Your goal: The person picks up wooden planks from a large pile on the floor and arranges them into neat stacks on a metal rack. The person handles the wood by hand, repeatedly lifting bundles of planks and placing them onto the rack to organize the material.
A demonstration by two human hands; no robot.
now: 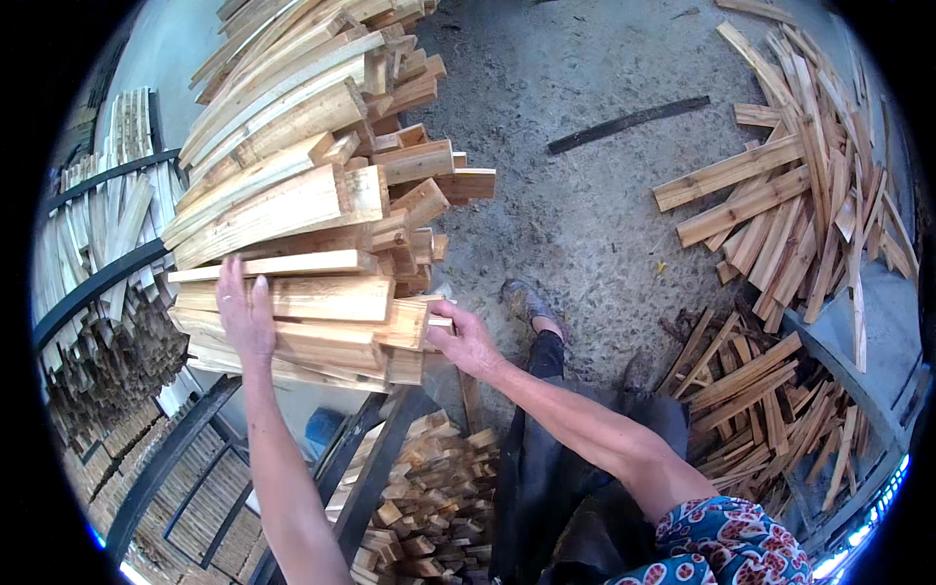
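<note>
A large stack of pale sawn wooden slats (pixel 322 297) fills the space in front of me, their cut ends facing right. My left hand (pixel 247 312) lies on top of the slats near their left ends, fingers stretched out and thumb apart. At the right end of the stack, my right hand (pixel 466 339) is closed with thumb and fingers around the end of a narrow wooden slat (pixel 440 322). Most of that slat is hidden among the others. The slat ends stick out unevenly, some farther than others.
A dark metal frame (pixel 361 478) stands below the stack, with more wood pieces (pixel 429 497) lower down. Loose slats (pixel 780 185) lie heaped at the right, beside a grey metal bin (pixel 868 390). A dark strip (pixel 629 125) lies on the concrete floor. Greyish slats (pixel 107 292) stand far left.
</note>
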